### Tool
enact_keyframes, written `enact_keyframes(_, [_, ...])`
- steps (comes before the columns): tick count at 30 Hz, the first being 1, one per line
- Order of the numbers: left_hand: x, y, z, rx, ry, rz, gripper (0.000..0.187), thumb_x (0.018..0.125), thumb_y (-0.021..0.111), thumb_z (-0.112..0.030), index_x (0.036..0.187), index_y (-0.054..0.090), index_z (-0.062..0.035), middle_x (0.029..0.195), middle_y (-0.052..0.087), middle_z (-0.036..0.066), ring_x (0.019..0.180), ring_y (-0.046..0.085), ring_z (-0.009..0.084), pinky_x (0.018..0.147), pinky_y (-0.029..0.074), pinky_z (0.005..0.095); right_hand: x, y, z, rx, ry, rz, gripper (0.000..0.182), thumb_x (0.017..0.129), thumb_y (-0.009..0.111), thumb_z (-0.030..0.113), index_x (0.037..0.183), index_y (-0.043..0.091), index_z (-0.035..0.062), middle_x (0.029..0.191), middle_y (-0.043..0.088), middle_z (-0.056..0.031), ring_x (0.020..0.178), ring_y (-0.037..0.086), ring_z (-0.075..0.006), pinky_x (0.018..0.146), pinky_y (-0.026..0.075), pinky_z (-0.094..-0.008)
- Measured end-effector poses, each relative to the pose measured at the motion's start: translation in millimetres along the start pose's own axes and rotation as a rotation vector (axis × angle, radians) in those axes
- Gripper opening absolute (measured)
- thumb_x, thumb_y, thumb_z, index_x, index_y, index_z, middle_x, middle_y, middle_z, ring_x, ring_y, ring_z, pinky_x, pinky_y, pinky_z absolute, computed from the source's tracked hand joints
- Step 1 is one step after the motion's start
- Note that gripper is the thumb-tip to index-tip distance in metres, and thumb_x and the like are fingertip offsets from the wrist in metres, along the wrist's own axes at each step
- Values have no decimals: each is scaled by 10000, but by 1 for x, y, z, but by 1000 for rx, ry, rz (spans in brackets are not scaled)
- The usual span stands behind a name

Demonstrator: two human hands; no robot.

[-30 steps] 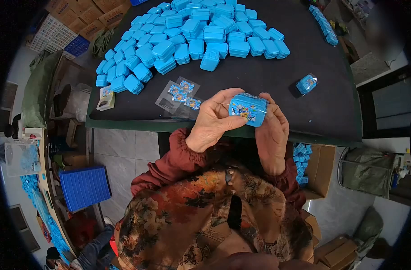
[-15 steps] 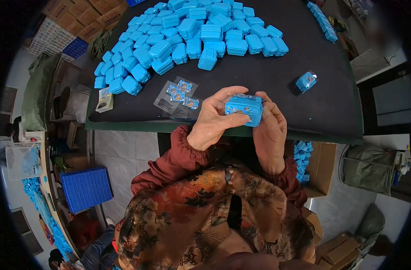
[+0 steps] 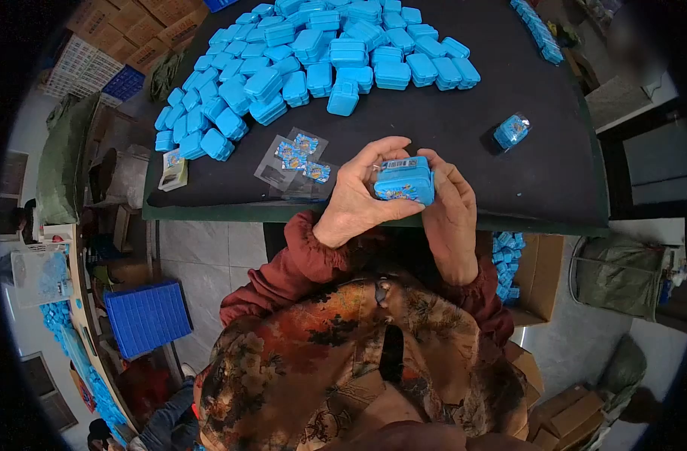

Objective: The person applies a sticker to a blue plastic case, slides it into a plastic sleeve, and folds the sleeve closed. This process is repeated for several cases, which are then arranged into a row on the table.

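Sleeves [image 3: 276,174], clear with printed pieces, lie flat on the table [image 3: 535,184], left of my left hand [image 3: 358,189]. That hand grips the blue box [image 3: 405,179] from its left, thumb along the near side. Its long axis runs crosswise between my hands, barcode upward; my right hand [image 3: 450,214] closes on its right end, equally near. Farther right, apart, lies a wrapped box [image 3: 512,132].

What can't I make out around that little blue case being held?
Barcode: head view, digits too small to read.
Blue case: head view, far side turned away.
Left hand: head view, some fingers hidden behind the case.
Pile of blue cases: head view, far end cut off by the top edge.
Cardboard box: head view, partly hidden by the right sleeve.
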State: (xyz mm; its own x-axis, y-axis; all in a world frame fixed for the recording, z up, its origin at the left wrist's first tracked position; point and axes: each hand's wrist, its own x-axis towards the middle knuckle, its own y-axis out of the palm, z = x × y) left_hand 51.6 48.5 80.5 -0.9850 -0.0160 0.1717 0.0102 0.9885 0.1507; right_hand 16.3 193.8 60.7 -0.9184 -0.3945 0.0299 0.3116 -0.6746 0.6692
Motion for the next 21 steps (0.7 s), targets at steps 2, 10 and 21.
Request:
enact_keyframes(2, [2, 0, 3, -98, -81, -53, 662, 635, 765, 39, 1228, 472, 2, 1107, 546, 98, 981, 556, 147, 841, 478, 284, 3, 2, 5, -41, -12, -51, 110, 911, 548, 143, 904, 567, 36, 1203, 484, -74, 1001, 496, -98, 882, 401, -304])
enact_keyframes(10, [6, 2, 21, -390, -174, -41, 493, 753, 728, -63, 1178, 487, 6, 1051, 548, 68, 904, 561, 108, 782, 484, 247, 8, -14, 9, -448, -244, 52, 67, 848, 605, 33, 870, 547, 7, 1052, 539, -51, 869, 505, -70, 756, 418, -222])
enact_keyframes(21, [11, -13, 20, 96, -212, 93, 433, 845, 658, -158, 1205, 494, 17, 989, 587, 48, 890, 543, 87, 760, 452, 224, 20, -24, -6, -513, -235, 39, 56, 869, 576, 41, 867, 543, -4, 1012, 549, -39, 829, 480, -57, 734, 405, -208])
